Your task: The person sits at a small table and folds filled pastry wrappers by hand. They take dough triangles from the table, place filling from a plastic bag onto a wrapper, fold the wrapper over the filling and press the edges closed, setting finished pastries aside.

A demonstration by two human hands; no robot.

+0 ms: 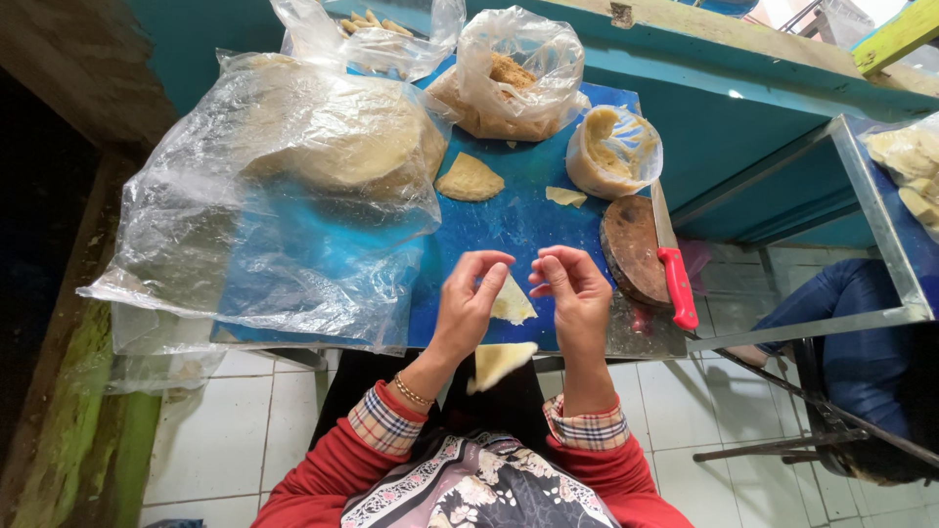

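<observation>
My left hand [468,305] is raised over the near edge of the blue table [509,230], its fingers curled around a pale triangular dough piece [513,302]. My right hand [575,290] hovers just to the right of that piece, with fingers bent and fingertips pinched together; nothing shows inside it. A second pale dough piece [499,362] sits lower, at the table's near edge between my wrists. Both sleeves are red with plaid cuffs.
A large clear bag holding a stack of round dough sheets [333,137] fills the table's left. Behind are a bag of brown crumbs [509,88] and a wrapped bowl [614,149]. A folded dough piece [469,179], a round wooden board [631,249] and a red-handled knife [677,286] lie nearby. A person's jeans-clad leg [831,293] is at right.
</observation>
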